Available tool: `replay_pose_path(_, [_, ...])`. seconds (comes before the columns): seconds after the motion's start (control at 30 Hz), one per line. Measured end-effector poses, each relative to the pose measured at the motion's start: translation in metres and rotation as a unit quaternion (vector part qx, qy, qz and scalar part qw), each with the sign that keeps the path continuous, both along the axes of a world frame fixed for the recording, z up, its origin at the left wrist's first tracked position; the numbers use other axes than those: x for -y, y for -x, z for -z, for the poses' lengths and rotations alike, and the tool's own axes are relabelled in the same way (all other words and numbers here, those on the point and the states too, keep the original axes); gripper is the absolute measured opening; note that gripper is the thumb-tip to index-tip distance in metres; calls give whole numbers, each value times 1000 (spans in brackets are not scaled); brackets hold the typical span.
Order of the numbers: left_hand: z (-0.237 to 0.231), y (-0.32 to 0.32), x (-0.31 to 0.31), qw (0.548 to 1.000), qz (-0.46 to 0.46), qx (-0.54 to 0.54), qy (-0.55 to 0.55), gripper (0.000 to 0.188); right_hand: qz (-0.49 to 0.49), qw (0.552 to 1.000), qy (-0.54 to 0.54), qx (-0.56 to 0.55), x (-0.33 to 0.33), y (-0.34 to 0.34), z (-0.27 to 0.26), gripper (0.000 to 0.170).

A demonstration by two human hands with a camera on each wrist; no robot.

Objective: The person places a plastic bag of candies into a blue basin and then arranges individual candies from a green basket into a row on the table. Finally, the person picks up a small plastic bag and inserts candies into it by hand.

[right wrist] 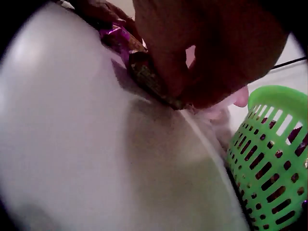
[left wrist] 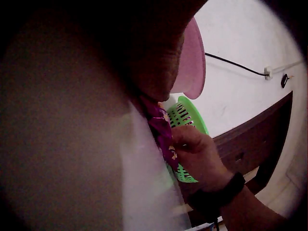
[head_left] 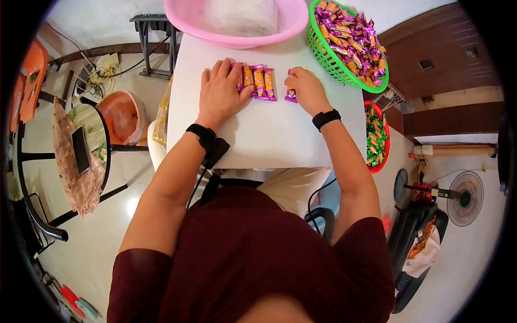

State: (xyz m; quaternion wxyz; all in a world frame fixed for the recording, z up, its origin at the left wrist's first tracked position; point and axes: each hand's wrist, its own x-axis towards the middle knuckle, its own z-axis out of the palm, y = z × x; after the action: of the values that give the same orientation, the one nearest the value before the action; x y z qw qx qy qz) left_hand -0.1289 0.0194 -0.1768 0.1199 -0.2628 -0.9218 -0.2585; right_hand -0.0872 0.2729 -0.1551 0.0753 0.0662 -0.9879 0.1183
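Observation:
Several purple-and-yellow wrapped candies (head_left: 259, 82) lie side by side in a short row on the white table (head_left: 269, 137). My left hand (head_left: 219, 92) lies over the row's left end with its fingers extended, the thumb across the wrappers, partly hiding them. A little to the right of the row, my right hand (head_left: 311, 92) pinches one candy of the same kind (head_left: 291, 96) between thumb and fingers. In the right wrist view that wrapped candy (right wrist: 147, 77) is close over the table top. The left wrist view shows the right hand (left wrist: 199, 151) beyond purple wrappers (left wrist: 162, 132).
A pink basin (head_left: 237, 37) holding clear plastic stands at the table's far edge. Right of it, a green basket (head_left: 336, 63) is full of purple-wrapped candies. A red basket (head_left: 386, 145) with green-wrapped pieces is lower, beside the table's right edge.

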Motion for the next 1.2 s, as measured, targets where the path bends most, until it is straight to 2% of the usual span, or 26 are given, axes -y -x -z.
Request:
replay_pose_path(0.07, [1, 0, 0, 1000, -2, -2, 3, 58, 80, 986, 141, 33, 13, 3, -1, 16])
replay_pose_path(0.17, [-1, 0, 1, 1000, 3, 5, -4, 59, -13, 990, 141, -10, 18, 5, 6, 15])
replay_pose_path(0.27, [0, 0, 0, 1000, -2, -1, -10, 59, -46, 977, 209, -25, 30, 6, 5, 17])
replay_pose_path(0.3, [1, -1, 0, 1000, -10, -9, -10, 59, -85, 982, 146, -79, 23, 10, 11, 21])
replay_pose_path(0.4, [2, -2, -2, 1000, -19, 0, -11, 62, -57, 984, 121, -117, 20, 6, -20, 24])
replay_pose_path(0.5, [3, 0, -1, 999, -18, 27, 7, 65, 12, 984, 124, -131, -2, 3, -63, 22])
replay_pose_path(0.53, [1, 0, -1, 999, -14, 29, 5, 65, 32, 982, 131, -133, -15, 3, -75, 21])
replay_pose_path(0.57, [0, 0, -1, 999, -12, 32, 3, 66, 43, 983, 72, -164, -35, 7, -85, 21])
replay_pose_path(0.67, [-2, 0, -2, 999, -9, 40, 13, 67, 74, 972, 58, -214, -97, 18, -110, 17])
replay_pose_path(0.7, [-2, 0, -2, 999, -9, 42, 15, 67, 126, 968, 27, -216, -111, 21, -120, 17])
replay_pose_path(0.73, [-3, 0, -2, 999, -9, 43, 17, 66, 150, 968, -17, -203, -137, 26, -128, 19])
replay_pose_path(0.77, [-4, 0, -3, 999, -12, 46, 23, 66, 195, 963, -1, -188, -162, 35, -132, 22])
replay_pose_path(0.87, [-5, 1, -4, 999, -8, 47, 23, 66, 281, 948, -39, -146, -223, 61, -137, 28])
replay_pose_path(0.97, [-6, 1, -4, 999, -8, 40, 22, 66, 278, 948, -56, -145, -240, 81, -136, 35])
replay_pose_path(1.07, [-2, 3, -4, 999, -11, 44, 24, 67, 295, 949, -7, -107, -239, 99, -127, 46])
replay_pose_path(1.1, [-3, 3, -5, 999, -12, 42, 23, 66, 294, 953, -33, -70, -241, 103, -126, 52])
replay_pose_path(1.2, [-4, 2, -5, 999, -11, 35, 19, 66, 309, 948, -72, -41, -239, 104, -120, 51])
